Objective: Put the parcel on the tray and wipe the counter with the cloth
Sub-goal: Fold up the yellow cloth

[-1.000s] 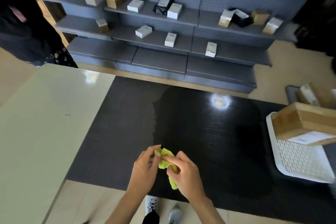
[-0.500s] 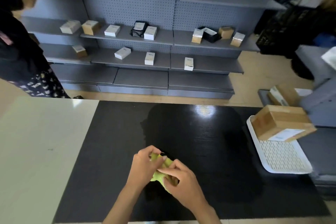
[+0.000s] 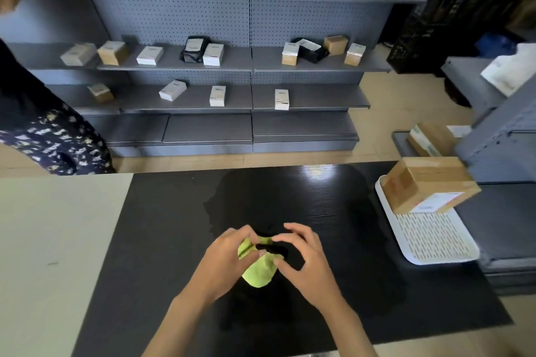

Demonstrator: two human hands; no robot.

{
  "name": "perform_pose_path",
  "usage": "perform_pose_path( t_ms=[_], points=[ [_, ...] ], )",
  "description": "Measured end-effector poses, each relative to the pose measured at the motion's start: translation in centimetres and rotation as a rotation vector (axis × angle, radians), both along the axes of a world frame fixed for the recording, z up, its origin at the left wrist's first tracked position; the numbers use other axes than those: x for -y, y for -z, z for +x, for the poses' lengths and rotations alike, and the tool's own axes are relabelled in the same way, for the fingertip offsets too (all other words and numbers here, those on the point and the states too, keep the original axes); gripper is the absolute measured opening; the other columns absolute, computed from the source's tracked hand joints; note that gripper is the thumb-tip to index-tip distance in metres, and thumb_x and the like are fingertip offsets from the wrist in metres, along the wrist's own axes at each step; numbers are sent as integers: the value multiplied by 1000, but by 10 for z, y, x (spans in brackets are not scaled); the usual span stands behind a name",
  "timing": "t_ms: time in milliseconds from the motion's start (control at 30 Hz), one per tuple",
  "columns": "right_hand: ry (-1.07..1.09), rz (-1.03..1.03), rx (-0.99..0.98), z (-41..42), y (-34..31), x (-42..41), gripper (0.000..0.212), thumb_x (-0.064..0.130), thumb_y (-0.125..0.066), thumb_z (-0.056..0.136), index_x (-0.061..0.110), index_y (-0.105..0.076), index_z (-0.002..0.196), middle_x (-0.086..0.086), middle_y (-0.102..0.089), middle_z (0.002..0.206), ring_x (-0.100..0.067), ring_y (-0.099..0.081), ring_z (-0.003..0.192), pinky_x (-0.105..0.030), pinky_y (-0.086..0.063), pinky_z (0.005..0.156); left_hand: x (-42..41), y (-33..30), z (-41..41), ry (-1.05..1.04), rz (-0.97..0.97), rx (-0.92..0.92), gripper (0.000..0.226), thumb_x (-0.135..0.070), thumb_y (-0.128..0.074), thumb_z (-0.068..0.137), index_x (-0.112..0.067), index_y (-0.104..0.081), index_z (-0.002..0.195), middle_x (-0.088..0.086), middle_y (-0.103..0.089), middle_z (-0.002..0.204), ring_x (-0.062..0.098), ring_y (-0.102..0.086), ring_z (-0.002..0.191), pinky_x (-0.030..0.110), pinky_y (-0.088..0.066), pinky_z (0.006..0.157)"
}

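1. Change: half a second back both hands were bunched tight over the cloth (image 3: 259,268). Now they are drawn slightly apart and more of the green cloth hangs free between them, near the middle of the tabletop's (image 3: 162,240) front edge.
2. Left hand (image 3: 224,259) pinches the cloth's upper fold; right hand (image 3: 306,258) has fingers curled, fingertips on the cloth's right edge.
3. Parcel (image 3: 429,182) already sits on the far end of the white tray (image 3: 435,243), at the tabletop's right edge, so that half looks done.
4. Judgement: they're unfolding the cloth; wiping not yet started.
5. Writing: parcel's white label has print and a red stripe, too blurred to read. Shelf boxes likewise illegible.
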State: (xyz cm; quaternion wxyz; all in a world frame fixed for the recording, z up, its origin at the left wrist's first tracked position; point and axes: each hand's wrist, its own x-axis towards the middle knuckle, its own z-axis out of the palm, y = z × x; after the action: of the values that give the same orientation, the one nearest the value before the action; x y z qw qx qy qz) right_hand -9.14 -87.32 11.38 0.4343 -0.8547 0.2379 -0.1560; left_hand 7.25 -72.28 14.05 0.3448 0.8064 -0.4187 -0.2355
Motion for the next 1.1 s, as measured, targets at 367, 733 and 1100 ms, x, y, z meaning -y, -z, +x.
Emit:
perform_pose_path(
  t_ms=[367,733,1100],
  points=[
    [-236,-77,-112,-23,9,89,25,49,-71,84,40,-62,105,39,-32,151,9,-13,149,-34,-24,113,61,-11,-34,121,52,106,18,-55,-65,93,-44,-51,92,-20,-54,93,2,-55,85,18,-43,70],
    [-299,46,-77,-38,15,145,10,35,-73,86,33,-68,94,17,-65,95,-5,-66,93,-31,-55,78,96,-18,-59,24,87,124,16,-54,-63,95,-39,-59,99,-11,-60,84,8,-56,80,30,-47,70],
    [-236,123,53,-55,22,155,24,29,-81,85,35,-67,105,20,-69,101,-5,-68,98,-21,-56,83,100,-18,-81,25,157,283,26,-64,-44,101,-38,-48,97,-11,-53,75,9,-52,73,33,-49,71]
  ],
)
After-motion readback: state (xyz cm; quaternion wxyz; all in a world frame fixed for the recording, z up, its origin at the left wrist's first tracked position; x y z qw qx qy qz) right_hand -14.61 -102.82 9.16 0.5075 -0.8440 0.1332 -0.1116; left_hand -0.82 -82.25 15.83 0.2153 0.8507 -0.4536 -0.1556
